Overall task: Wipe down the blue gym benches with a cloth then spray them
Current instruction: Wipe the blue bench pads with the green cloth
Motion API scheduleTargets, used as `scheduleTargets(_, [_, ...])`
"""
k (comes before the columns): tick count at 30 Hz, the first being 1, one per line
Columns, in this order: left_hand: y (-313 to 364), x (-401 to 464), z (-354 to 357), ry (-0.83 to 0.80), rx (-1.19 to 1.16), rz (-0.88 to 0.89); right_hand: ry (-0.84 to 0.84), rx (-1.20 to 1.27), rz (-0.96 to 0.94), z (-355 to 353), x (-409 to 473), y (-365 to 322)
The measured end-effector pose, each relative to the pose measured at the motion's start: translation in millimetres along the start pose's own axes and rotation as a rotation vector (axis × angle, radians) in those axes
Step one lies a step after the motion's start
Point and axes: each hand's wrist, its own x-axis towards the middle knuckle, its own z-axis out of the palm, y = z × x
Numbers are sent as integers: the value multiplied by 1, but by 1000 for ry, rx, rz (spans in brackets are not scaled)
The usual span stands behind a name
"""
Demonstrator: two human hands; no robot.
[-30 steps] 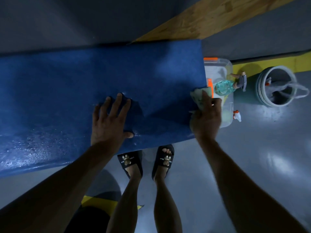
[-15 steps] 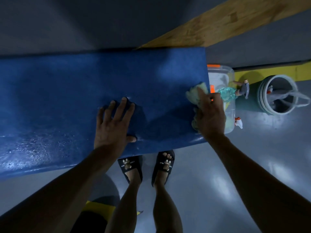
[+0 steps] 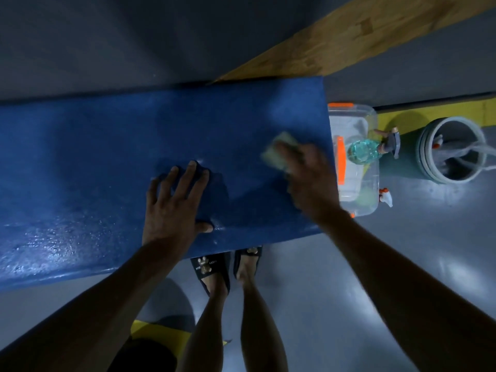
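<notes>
The blue gym bench runs across the view from the left edge to just past the middle, its near left part wet and shiny. My left hand lies flat on the bench top with fingers spread. My right hand, blurred by motion, presses a pale yellow-green cloth onto the bench near its right end. A clear blue-green spray bottle with a grey trigger head lies on top of the plastic box beside the bench.
A clear plastic box with orange clips stands on the floor against the bench's right end. A second small spray nozzle pokes out beside it. A grey bucket stands further right. My sandalled feet are below the bench edge.
My right hand has slid the cloth leftward from the bench's right edge onto its top. The left hand stays flat in place. The view has shifted slightly.
</notes>
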Motion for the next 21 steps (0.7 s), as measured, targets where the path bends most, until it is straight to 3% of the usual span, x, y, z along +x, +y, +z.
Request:
scheduleTargets(3, [2, 2, 0, -1, -10, -12, 52, 64, 272, -15, 2, 35])
scheduleTargets(7, [4, 2, -1, -20, -8, -26, 163, 53, 555, 12, 16, -28])
scheduleTargets(9, [4, 2, -1, -29, -11, -32, 140, 85, 427, 25, 16, -76])
scheduleTargets(12, [3, 2, -1, -32, -3, -29, 42, 110, -43, 36, 4, -119])
scheduleTargets(14, [5, 1, -2, -28, -2, -23, 26, 70, -286, 32, 7, -101])
scheduleTargets(16, [4, 2, -2, -24, -14, -31, 34, 1, -348, 22, 14, -59])
scheduleTargets(18, [4, 2, -2, -33, -13, -28, 48, -10, -199, 7, 20, -6])
scheduleTargets(21, [2, 3, -1, -44, -11, -30, 72, 106, 194, -8, 24, 42])
